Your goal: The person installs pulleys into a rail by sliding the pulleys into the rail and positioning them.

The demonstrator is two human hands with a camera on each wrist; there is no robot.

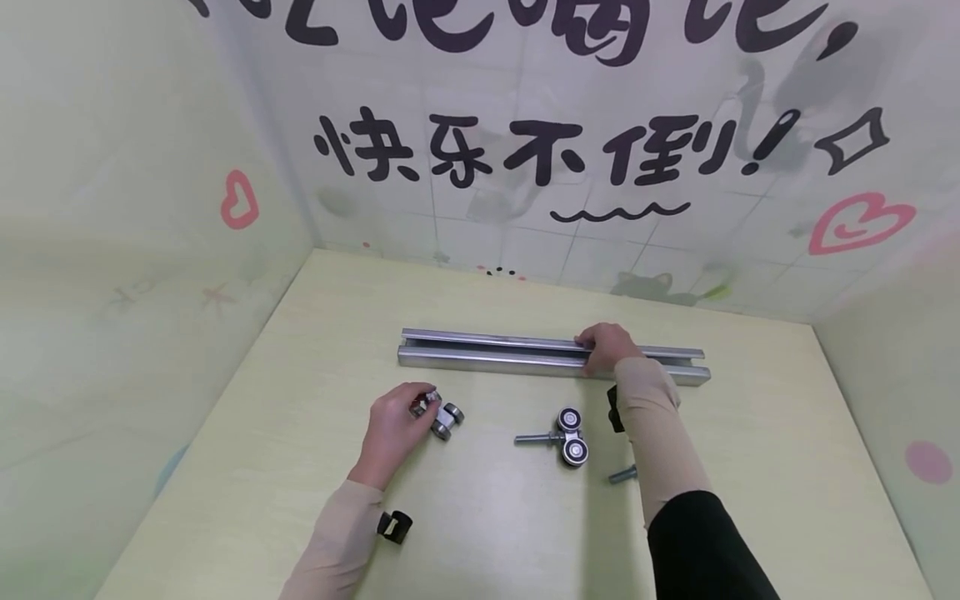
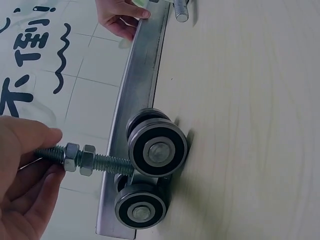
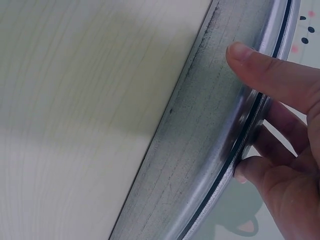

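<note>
Steadily, a person's left hand (image 1: 395,427) pinches the threaded bolt (image 2: 114,164) of a steel roller (image 2: 157,153) between thumb and fingers, while the right hand (image 1: 609,347) grips a long metal rail (image 1: 495,362), thumb on its near side and fingertips on its far edge. The held roller is just in front of the rail's left part, apart from it; whether its wheels touch the table cannot be told. Two hexagonal nuts (image 2: 79,158) sit side by side on the ridged bolt, and the round wheels show black rings between bright rims and steel hubs. The rail is a straight, squared channel with a slot along its top, its gray side streaked and speckled with darker marks. A second roller (image 1: 571,436) lies nearer the right arm, its bolt pointing left, and another threaded rod (image 1: 622,476) pokes out from beneath the beige sleeve (image 1: 649,400). All rest on a pale tabletop (image 1: 480,525) with fine, wood-like grain. Behind it rises a whitish back wall (image 1: 480,237) of glossy, tile-lined sheeting, printed with bold black Chinese lettering (image 1: 551,154), a wavy line and a pink heart (image 1: 825,243); pale side walls (image 1: 135,317) flank the table.
</note>
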